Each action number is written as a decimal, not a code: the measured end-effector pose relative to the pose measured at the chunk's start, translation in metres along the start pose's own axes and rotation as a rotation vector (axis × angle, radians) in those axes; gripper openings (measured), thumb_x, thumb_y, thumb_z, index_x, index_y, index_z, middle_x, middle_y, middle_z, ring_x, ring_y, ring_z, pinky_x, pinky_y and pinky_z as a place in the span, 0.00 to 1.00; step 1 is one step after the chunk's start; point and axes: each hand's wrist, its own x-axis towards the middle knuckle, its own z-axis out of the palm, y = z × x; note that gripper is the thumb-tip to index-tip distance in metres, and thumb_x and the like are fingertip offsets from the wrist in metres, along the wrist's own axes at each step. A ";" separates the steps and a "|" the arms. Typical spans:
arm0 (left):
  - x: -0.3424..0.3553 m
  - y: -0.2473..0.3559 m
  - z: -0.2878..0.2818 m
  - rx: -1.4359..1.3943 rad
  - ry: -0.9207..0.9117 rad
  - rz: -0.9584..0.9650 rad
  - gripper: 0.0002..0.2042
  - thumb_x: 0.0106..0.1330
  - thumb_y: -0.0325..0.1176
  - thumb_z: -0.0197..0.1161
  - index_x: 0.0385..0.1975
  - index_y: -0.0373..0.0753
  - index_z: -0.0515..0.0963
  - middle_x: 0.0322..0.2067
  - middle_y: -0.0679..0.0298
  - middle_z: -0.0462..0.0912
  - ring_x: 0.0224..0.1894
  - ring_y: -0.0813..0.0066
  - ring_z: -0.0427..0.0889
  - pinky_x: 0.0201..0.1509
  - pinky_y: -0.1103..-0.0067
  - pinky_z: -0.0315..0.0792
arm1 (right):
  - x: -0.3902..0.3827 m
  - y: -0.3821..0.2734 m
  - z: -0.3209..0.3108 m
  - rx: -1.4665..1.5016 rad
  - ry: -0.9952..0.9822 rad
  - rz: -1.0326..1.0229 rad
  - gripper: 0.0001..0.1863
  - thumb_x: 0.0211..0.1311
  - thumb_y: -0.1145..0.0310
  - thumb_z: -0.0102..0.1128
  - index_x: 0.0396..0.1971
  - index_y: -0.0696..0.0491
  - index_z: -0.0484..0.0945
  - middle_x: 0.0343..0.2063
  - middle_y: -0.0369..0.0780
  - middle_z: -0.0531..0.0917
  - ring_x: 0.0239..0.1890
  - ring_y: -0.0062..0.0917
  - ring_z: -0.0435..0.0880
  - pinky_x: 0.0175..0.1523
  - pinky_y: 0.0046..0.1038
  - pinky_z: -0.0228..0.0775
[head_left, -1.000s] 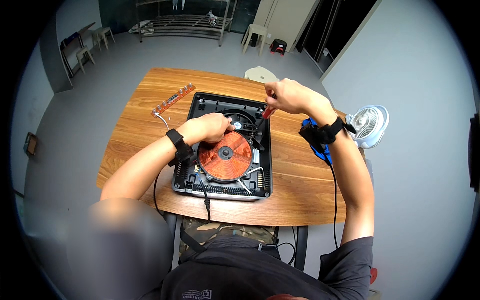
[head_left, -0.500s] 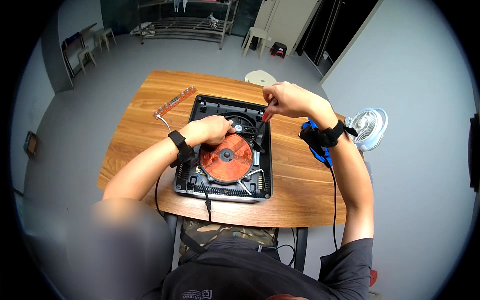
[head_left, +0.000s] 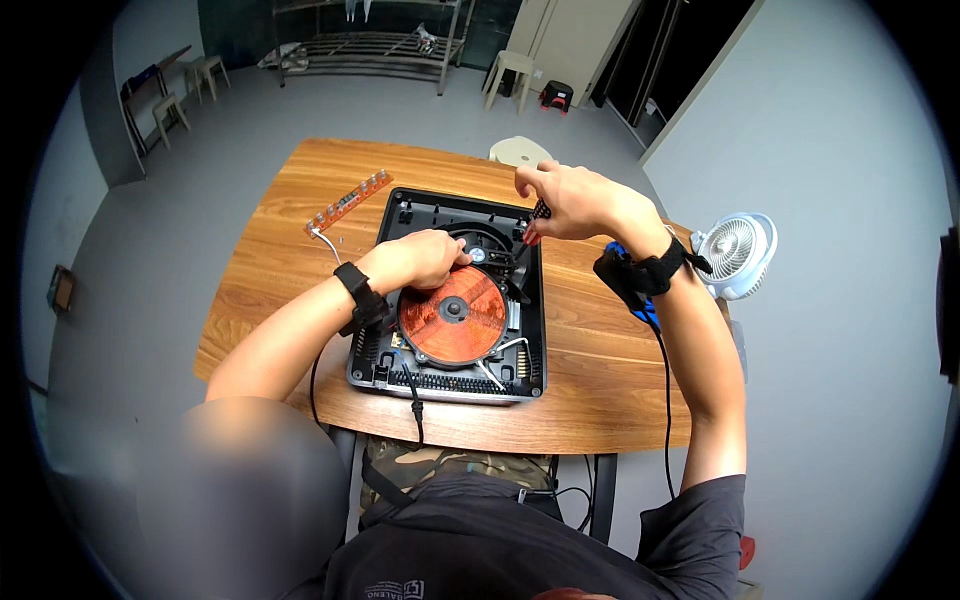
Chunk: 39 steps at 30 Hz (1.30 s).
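Note:
An open black appliance casing (head_left: 370, 350) holds a round copper coil (head_left: 440, 335) and a black fan assembly (head_left: 505, 270) behind it. My left hand (head_left: 420, 258) rests at the fan and the coil's back edge, fingers curled; whatever they may grip is hidden. My right hand (head_left: 580, 200) is above the casing's back right, thumb and fingers on a screwdriver (head_left: 535, 222) with a red and black handle, held upright at a slant, index finger raised. An orange strip board (head_left: 342, 205) on a white wire lies left of the casing.
The casing sits on a wooden table (head_left: 260, 300). A small white fan (head_left: 735, 250) stands at its right edge, beside a blue-and-black item (head_left: 625, 280) under my right forearm. A power cord (head_left: 416, 410) hangs over the front edge. Stools (head_left: 510, 65) and a metal rack (head_left: 360, 55) stand behind.
My right hand's fingers have loosened and shifted slightly left on the screwdriver handle, the index finger lifting. My left hand stays at the same place on the appliance.

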 end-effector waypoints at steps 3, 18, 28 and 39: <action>-0.003 0.002 -0.003 0.000 -0.014 -0.016 0.24 0.59 0.23 0.57 0.58 0.36 0.80 0.57 0.44 0.80 0.55 0.48 0.82 0.63 0.65 0.74 | 0.006 0.004 0.001 -0.021 -0.030 -0.050 0.16 0.64 0.62 0.66 0.37 0.59 0.75 0.35 0.48 0.85 0.42 0.44 0.87 0.46 0.41 0.79; -0.002 0.002 -0.002 0.000 -0.001 -0.018 0.25 0.59 0.22 0.57 0.60 0.39 0.79 0.58 0.44 0.78 0.56 0.48 0.81 0.63 0.65 0.74 | 0.011 0.008 0.001 -0.005 -0.071 -0.029 0.18 0.59 0.59 0.70 0.34 0.61 0.80 0.29 0.50 0.87 0.35 0.44 0.88 0.41 0.37 0.80; -0.004 0.005 -0.007 -0.033 -0.037 -0.029 0.26 0.59 0.22 0.57 0.61 0.38 0.77 0.60 0.44 0.77 0.58 0.47 0.80 0.65 0.66 0.73 | 0.021 -0.002 -0.007 0.072 -0.202 0.167 0.18 0.61 0.61 0.67 0.27 0.65 0.78 0.20 0.47 0.84 0.19 0.32 0.85 0.24 0.32 0.76; -0.017 0.005 -0.028 -0.116 -0.043 0.025 0.25 0.60 0.23 0.57 0.61 0.34 0.76 0.65 0.45 0.73 0.65 0.48 0.75 0.71 0.67 0.68 | 0.018 -0.001 -0.005 0.147 -0.153 0.138 0.17 0.61 0.64 0.66 0.28 0.65 0.77 0.22 0.49 0.86 0.20 0.32 0.87 0.23 0.32 0.78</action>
